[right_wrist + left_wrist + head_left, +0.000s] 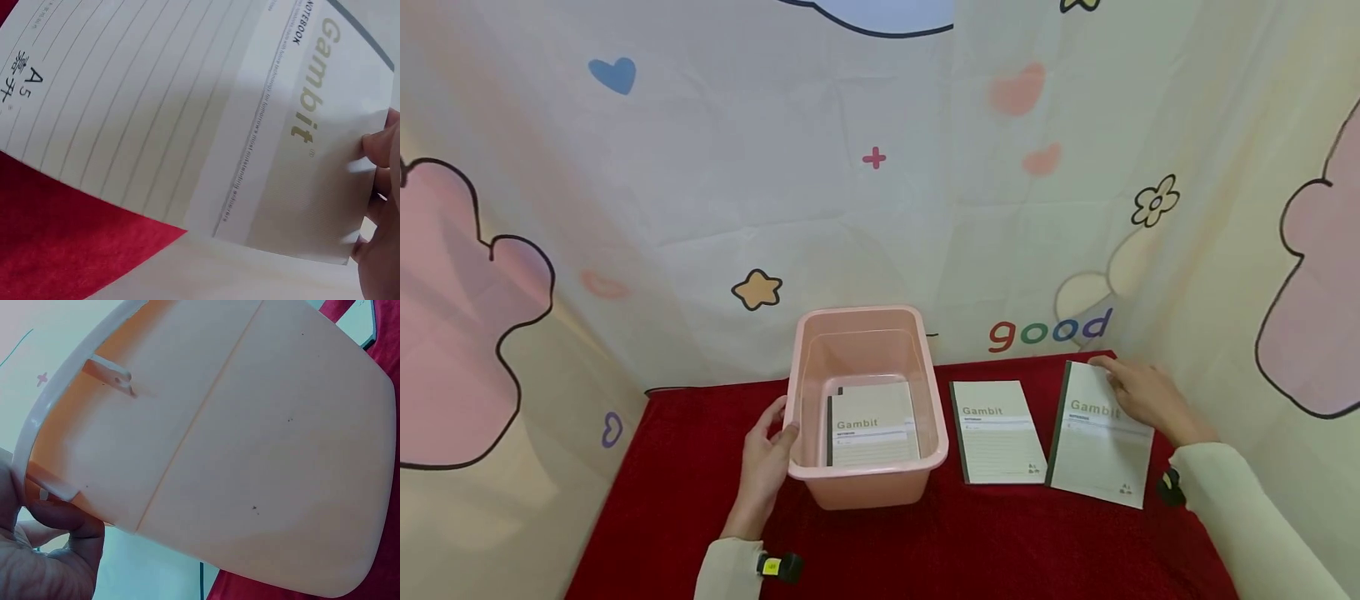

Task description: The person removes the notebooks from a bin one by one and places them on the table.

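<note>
A pink plastic basin (865,487) stands on the red cloth, and my left hand (765,462) grips its left rim. The left wrist view shows those fingers (81,519) curled under the basin's lip. Inside the basin lie notebooks (872,425) marked "Gambit", at least two stacked. To the right, my right hand (1150,400) pinches the top right edge of another Gambit notebook (1097,458), which has a dark spine. In the right wrist view that notebook (187,112) is tilted, its lined cover showing. Between it and the basin lies one more Gambit notebook (996,433), flat.
Red cloth (670,500) covers the table. Behind it hangs a pale curtain (880,225) printed with hearts, a star and the word "good". More curtain closes in the left and right sides.
</note>
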Motion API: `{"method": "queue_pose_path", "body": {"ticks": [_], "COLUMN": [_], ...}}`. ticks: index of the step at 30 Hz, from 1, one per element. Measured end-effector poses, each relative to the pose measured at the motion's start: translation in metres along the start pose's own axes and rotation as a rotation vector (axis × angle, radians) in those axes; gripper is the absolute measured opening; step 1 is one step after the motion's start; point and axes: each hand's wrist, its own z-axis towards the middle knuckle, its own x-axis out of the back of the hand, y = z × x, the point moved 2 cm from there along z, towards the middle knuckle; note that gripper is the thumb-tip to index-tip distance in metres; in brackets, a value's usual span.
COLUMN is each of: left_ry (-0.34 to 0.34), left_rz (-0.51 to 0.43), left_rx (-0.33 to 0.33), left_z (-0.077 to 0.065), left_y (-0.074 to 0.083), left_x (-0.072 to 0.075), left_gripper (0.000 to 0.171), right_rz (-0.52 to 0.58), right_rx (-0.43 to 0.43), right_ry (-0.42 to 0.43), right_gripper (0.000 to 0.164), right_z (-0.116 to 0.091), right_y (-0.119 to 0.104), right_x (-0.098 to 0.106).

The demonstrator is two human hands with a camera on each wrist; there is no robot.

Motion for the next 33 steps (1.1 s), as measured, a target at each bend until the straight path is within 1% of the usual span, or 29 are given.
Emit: {"method": "queue_pose_path", "body": {"ticks": [6, 11, 15, 18, 22, 25, 30, 33], "left_ry": [0.004, 0.004, 0.002, 0.004, 0.007, 0.009, 0.000, -0.006], "left_rz": [0.010, 0.005, 0.002, 0.004, 0.007, 0.010, 0.004, 0.002], "left_rx": [0.015, 0.005, -0.007, -0.010, -0.001, 0.004, -0.001, 0.001], "left_z": [-0.001, -0.002, -0.002, -0.002, -0.002, -0.003, -0.004, -0.003], "left_y": [0.000, 0.000, 0.002, 0.003, 0.003, 0.004, 0.005, 0.006], "left_x": [0.001, 0.000, 0.000, 0.001, 0.001, 0.001, 0.001, 0.001], "left_gripper": [0.050, 0.049, 0.049, 0.049, 0.049, 0.049, 0.050, 0.051], "right_rz": [-0.029, 0.001, 0.030, 0.030, 0.023, 0.025, 0.008, 0.006], "right_rx": [-0.041, -0.097, -0.117, -0.118, -0.118, -0.113, -0.071, -0.045], "right_ry": [-0.037, -0.084, -0.082, -0.058, -0.015, 0.024, 0.118, 0.166], "right_gripper": [0.046, 0.059, 0.065, 0.066, 0.066, 0.063, 0.055, 0.053], "right_z": [0.021, 0.027, 0.030, 0.031, 0.027, 0.022, 0.012, 0.004], "right_y": [0.021, 0.030, 0.031, 0.027, 0.018, 0.010, -0.006, -0.017], "right_x": [-0.018, -0.032, -0.040, -0.042, -0.038, -0.033, -0.021, -0.012]}}
